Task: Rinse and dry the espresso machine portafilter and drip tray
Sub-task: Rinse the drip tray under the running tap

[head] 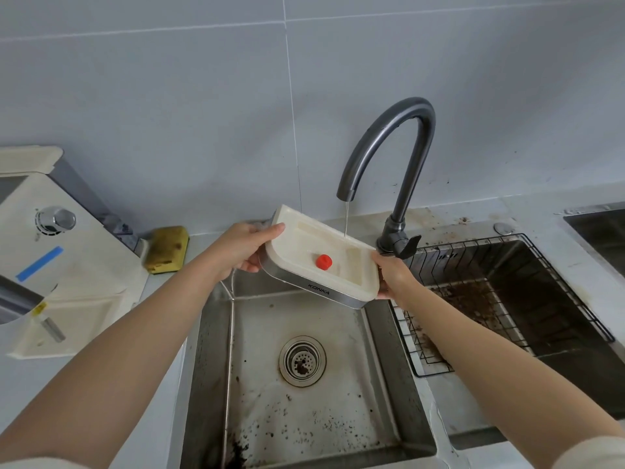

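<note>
I hold the cream drip tray [304,245] tilted over the sink [216,350], its open side facing me. A red float [324,262] stands in it and a steel front strip reads KONKA. My left hand [248,247] grips the tray's left end, thumb on the rim. My right hand [394,275] grips the right end. A thin stream of water falls from the dark curved faucet [399,154] into the tray's far edge. Water trickles off the tray's lower left corner. No portafilter is in view.
Coffee grounds dot the sink floor around the drain [302,360]. A wire rack [500,286] sits over the right basin, also soiled with grounds. A yellow sponge [167,248] lies on the counter at left, beside the cream espresso machine [44,252].
</note>
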The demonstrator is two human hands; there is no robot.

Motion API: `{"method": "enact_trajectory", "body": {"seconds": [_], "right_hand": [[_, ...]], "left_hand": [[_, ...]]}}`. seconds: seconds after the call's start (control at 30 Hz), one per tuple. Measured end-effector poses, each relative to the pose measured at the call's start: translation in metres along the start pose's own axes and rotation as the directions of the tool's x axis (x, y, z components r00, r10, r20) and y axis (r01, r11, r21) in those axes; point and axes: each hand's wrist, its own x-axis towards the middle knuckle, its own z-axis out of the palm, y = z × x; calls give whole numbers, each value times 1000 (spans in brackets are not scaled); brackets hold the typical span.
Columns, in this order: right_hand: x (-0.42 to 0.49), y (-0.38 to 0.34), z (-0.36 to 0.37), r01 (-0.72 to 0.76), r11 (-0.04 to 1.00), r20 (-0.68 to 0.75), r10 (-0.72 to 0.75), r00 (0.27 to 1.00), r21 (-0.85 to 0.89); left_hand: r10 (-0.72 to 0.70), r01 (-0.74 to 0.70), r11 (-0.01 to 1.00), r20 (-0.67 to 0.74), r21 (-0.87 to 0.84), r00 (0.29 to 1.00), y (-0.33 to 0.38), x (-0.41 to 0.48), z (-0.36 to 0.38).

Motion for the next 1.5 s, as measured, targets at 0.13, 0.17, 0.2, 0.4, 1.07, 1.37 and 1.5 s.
{"method": "enact_trajectory", "body": {"seconds": [0.13,0.17,0.2,0.4,1.07,1.37,1.5], "right_hand": [[-3,-10,-8,29,995,-83,-37,996,-99],[-3,-12,-11,38,992,-100,-51,994,-121],[-3,-14,-14,49,988,-113,-65,991,-146],[-8,-23,-29,101,939,-149,-158,976,-328],[-30,-56,-50,369,779,-117,-486,866,-506],[-33,-64,-61,525,736,-189,-641,744,-427],[-30,-61,-67,558,731,-220,-664,715,-392]], "left_hand": [[-87,90,994,51,-58,995,-14,1,6],[-117,122,989,71,-84,991,-19,1,8],[-144,154,983,98,-102,985,-23,0,11],[-189,222,961,193,-167,963,-47,0,30],[-44,157,912,290,-379,956,-41,22,59],[43,90,894,284,-438,958,-20,32,70],[84,50,877,256,-477,963,-12,34,75]]}}
